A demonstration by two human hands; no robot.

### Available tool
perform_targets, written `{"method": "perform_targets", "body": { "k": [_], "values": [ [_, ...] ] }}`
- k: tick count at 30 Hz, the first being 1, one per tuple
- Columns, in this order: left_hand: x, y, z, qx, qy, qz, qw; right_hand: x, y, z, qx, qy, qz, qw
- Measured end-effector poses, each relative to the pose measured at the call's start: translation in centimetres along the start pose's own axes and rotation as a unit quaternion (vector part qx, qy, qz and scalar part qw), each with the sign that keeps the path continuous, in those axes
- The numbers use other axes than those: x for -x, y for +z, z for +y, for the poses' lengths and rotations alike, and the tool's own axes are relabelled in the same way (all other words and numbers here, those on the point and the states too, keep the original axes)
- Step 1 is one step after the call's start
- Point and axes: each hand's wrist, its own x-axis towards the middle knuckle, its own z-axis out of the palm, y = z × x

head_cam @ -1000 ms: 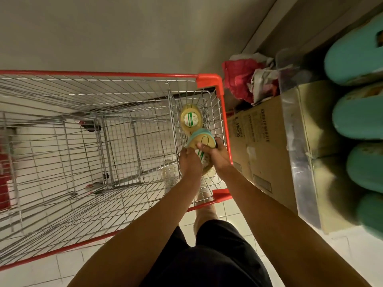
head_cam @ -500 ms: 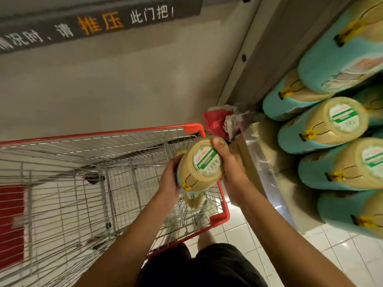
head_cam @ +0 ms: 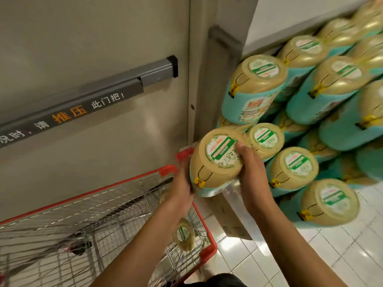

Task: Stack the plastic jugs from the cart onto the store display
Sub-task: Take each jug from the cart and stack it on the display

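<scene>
The held jug (head_cam: 217,162) is beige on top, with a round white-and-green label, a yellow tag and a teal wrap. The stacked jugs (head_cam: 294,168) on the right match. The cart (head_cam: 209,248) is silver wire with a red rim. The grey push bar (head_cam: 93,94) bears white and orange characters; the floor (head_cam: 331,255) is white tile.

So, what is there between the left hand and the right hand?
In the head view, one plastic jug lies between the left hand and the right hand; both grip its sides.
</scene>
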Motion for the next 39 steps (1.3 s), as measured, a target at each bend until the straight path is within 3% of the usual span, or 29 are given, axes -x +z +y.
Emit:
{"method": "perform_targets", "body": {
  "k": [6,13,22,39],
  "values": [
    [-0.2,6.9,1.9,-0.018,0.022,-0.079,0.996,-1.9,-4.0,-3.9,-0.051,-0.026,0.07,0.996],
    [-1.7,14.3,2.7,0.019,0.064,-0.077,0.995,-5.3,-7.0,-9.1,-0.077,-0.071,0.102,0.989],
    [-5.0,18.7,2.0,-0.009,0.081,0.023,0.996,-8.6,-9.2,-10.6,-0.103,-0.051,0.101,0.988],
    [-6.6,19.7,1.1,0.07,0.122,0.091,0.986,-10.2,-9.1,-8.8,-0.08,-0.111,0.117,0.984]
  ]
}}
